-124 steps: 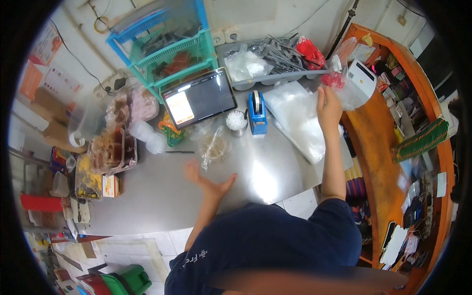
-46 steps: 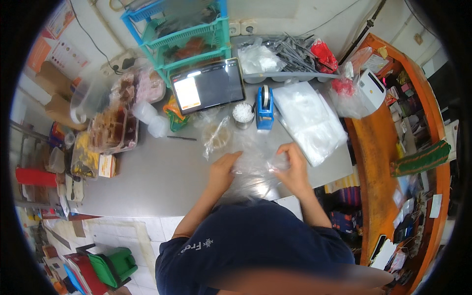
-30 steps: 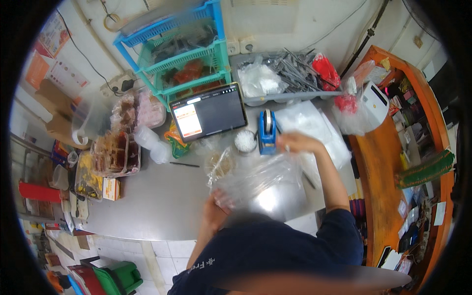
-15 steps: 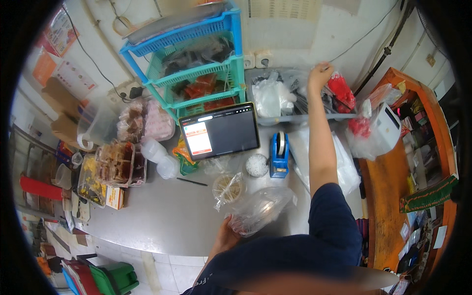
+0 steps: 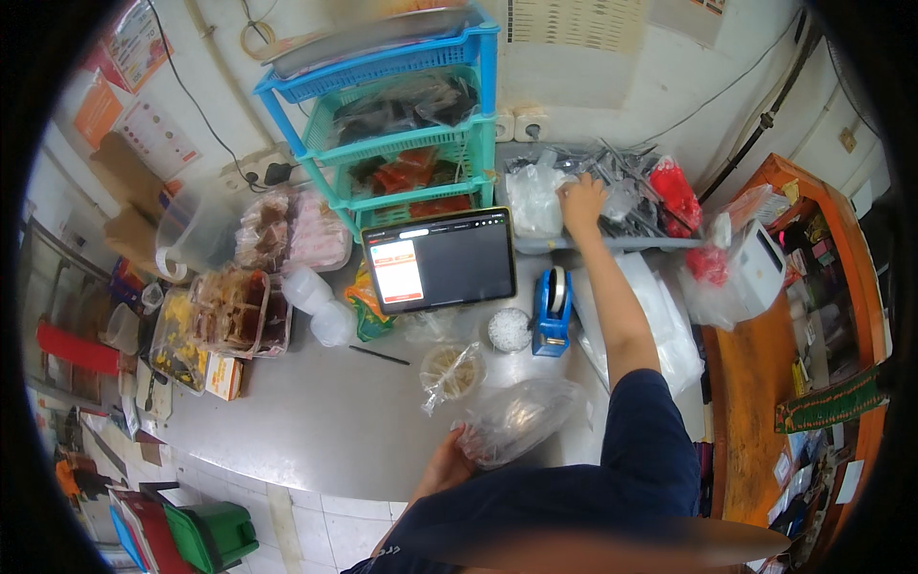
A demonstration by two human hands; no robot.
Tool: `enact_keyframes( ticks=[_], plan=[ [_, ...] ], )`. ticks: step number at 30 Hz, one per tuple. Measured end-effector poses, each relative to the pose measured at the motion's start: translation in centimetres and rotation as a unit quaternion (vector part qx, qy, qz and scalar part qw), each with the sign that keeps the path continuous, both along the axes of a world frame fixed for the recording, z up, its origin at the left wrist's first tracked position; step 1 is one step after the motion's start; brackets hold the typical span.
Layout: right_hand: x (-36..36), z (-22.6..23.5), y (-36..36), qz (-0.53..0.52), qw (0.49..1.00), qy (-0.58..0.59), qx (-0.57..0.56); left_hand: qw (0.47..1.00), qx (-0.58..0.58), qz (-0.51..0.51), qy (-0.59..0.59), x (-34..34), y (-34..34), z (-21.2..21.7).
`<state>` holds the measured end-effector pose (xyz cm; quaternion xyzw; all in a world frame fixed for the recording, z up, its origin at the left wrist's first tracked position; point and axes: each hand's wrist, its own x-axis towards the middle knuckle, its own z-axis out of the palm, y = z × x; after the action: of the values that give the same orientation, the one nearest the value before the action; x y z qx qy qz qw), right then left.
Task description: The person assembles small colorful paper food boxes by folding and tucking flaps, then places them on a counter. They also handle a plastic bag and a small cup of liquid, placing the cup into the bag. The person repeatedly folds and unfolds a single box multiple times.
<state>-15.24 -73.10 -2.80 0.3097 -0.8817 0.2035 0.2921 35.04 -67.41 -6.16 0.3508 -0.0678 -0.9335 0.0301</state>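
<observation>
My left hand is closed on the edge of a clear plastic bag with something shiny inside, at the front of the metal table. Stretched out to the back, my right hand is over a grey tray of packaging. Its fingers are curled down beside a stack of white plastic bags; what they pinch, if anything, is too small to make out. Dark plastic cutlery and a red packet lie to its right. A round container wrapped in clear plastic stands just beyond the held bag.
A tablet leans before a blue and green tiered rack. Nearby are a blue tape dispenser, a white speckled ball, a black pen and clear sheets. Food trays crowd the left; a wooden shelf borders the right.
My right hand has come left and lower over the tray, from the cutlery side to the white bags. My left hand still holds the clear bag. The view has shifted slightly.
</observation>
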Motion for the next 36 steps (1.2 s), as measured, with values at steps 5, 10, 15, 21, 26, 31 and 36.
enact_keyframes(
  ticks=[5,10,15,21,26,31,36],
  plan=[
    [-1.8,-0.2,1.0,-0.056,0.991,0.022,-0.120,1.000,-0.006,0.007,0.000,0.4,0.4,-1.2],
    [-1.7,4.3,3.3,0.041,0.739,-0.372,-0.560,0.997,-0.074,-0.014,-0.006,0.0,1.5,0.1],
    [7.0,10.9,10.1,0.363,0.407,-0.641,-0.541,0.957,-0.256,-0.092,-0.097,0.3,2.8,1.9],
    [28.4,5.0,15.5,0.551,0.289,-0.749,-0.226,0.930,-0.325,-0.067,-0.159,1.7,3.4,-4.4],
    [39.4,-0.5,14.3,0.586,0.728,-0.341,0.103,0.935,-0.338,0.105,-0.024,6.9,3.2,-5.9],
    [45.4,-2.2,11.5,0.511,0.719,-0.388,0.268,0.844,-0.394,0.098,-0.350,13.4,2.9,-2.2],
    [52.0,-5.1,7.1,0.690,0.633,-0.306,0.172,0.701,-0.538,0.248,-0.397,17.4,-0.4,-3.8]
  ],
)
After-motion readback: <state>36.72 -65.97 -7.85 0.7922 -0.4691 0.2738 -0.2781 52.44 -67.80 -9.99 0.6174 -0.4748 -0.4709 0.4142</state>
